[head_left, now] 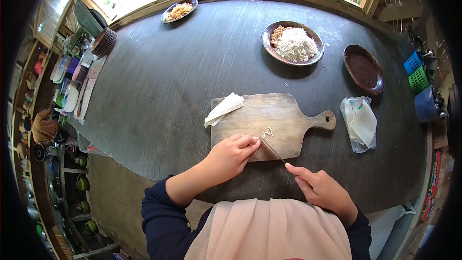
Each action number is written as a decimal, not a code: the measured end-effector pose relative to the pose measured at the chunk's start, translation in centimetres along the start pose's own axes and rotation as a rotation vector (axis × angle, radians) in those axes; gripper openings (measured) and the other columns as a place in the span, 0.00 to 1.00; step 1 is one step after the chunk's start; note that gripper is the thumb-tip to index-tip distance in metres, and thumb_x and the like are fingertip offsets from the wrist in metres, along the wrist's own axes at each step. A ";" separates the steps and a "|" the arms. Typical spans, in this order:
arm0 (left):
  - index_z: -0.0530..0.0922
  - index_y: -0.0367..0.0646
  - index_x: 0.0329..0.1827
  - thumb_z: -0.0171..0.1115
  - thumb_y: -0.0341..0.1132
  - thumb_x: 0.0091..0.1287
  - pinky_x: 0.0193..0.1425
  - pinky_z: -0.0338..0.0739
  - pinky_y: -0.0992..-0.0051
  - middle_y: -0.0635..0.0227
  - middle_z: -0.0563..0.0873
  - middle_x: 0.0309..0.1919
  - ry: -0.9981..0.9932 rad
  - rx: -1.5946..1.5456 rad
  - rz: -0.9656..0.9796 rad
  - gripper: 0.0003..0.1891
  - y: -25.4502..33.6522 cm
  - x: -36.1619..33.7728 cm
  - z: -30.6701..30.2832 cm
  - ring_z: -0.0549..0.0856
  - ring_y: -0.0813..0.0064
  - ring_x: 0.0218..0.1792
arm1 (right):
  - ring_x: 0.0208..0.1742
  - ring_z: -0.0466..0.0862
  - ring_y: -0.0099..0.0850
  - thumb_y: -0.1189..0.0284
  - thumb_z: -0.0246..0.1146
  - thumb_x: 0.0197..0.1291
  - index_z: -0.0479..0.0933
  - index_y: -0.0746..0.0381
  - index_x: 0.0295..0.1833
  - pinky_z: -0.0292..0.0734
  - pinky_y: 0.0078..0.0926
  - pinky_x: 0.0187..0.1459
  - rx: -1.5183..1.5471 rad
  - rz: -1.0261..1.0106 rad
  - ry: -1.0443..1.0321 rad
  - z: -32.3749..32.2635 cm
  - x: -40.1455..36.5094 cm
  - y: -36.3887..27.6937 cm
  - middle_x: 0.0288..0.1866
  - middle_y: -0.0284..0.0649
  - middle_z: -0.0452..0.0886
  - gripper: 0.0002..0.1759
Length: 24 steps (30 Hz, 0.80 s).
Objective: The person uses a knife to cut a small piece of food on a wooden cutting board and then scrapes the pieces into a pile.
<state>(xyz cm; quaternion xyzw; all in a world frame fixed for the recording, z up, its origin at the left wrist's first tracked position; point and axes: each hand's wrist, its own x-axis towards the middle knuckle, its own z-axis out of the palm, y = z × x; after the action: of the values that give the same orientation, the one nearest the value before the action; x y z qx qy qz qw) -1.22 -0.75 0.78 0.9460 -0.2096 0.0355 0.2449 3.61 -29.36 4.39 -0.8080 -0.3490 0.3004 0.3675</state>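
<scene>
My right hand (320, 188) grips the handle of a knife (273, 149), its thin blade lying across the front of a wooden cutting board (262, 110). Just left of the blade, my left hand (235, 155) has its fingers pinched together over the board's front edge; what they hold is hidden. Beyond the fingertips and blade lie several small pale slivers (267, 132). A stack of flat white strips (225, 108) rests at the board's upper left corner, overhanging its edge.
Behind the board stands a plate (266, 50) of white shreds and brown pieces. An empty brown oval dish (363, 70) and a plastic packet of white sheets (361, 125) are at right. Another plate (166, 19) of food sits far back. Stacked brown plates (103, 43) stand left.
</scene>
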 end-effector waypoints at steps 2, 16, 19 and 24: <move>0.81 0.37 0.59 0.65 0.24 0.61 0.59 0.80 0.68 0.62 0.83 0.54 -0.004 -0.005 -0.007 0.21 0.0 0.0 0.0 0.83 0.62 0.54 | 0.21 0.81 0.48 0.75 0.58 0.70 0.71 0.55 0.71 0.76 0.40 0.27 -0.005 -0.001 -0.006 0.1 0.0 -0.1 0.22 0.51 0.78 0.24; 0.81 0.38 0.58 0.64 0.24 0.61 0.58 0.79 0.67 0.63 0.83 0.54 -0.010 0.012 -0.002 0.20 0.1 0.0 -0.3 0.83 0.61 0.53 | 0.21 0.80 0.47 0.75 0.59 0.70 0.71 0.55 0.71 0.76 0.39 0.28 -0.010 -0.046 -0.001 0.4 -0.1 0.1 0.22 0.50 0.78 0.25; 0.81 0.38 0.58 0.65 0.24 0.61 0.58 0.80 0.67 0.63 0.83 0.54 -0.018 0.006 -0.008 0.20 0.1 0.0 -0.3 0.83 0.61 0.53 | 0.20 0.80 0.47 0.75 0.58 0.70 0.70 0.55 0.72 0.76 0.39 0.27 0.007 -0.042 -0.010 0.3 0.0 0.0 0.22 0.50 0.78 0.25; 0.82 0.37 0.58 0.65 0.24 0.60 0.58 0.80 0.67 0.63 0.84 0.53 -0.013 0.010 -0.001 0.20 0.1 0.0 -0.2 0.83 0.61 0.54 | 0.20 0.80 0.47 0.75 0.58 0.70 0.70 0.53 0.72 0.76 0.40 0.27 0.014 0.004 -0.047 0.3 0.0 0.0 0.21 0.50 0.78 0.25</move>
<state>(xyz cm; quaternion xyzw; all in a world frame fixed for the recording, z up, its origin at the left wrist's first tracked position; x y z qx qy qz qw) -1.21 -0.69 1.02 0.9474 -0.2108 0.0301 0.2388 3.41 -29.24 4.26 -0.7989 -0.3539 0.3222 0.3643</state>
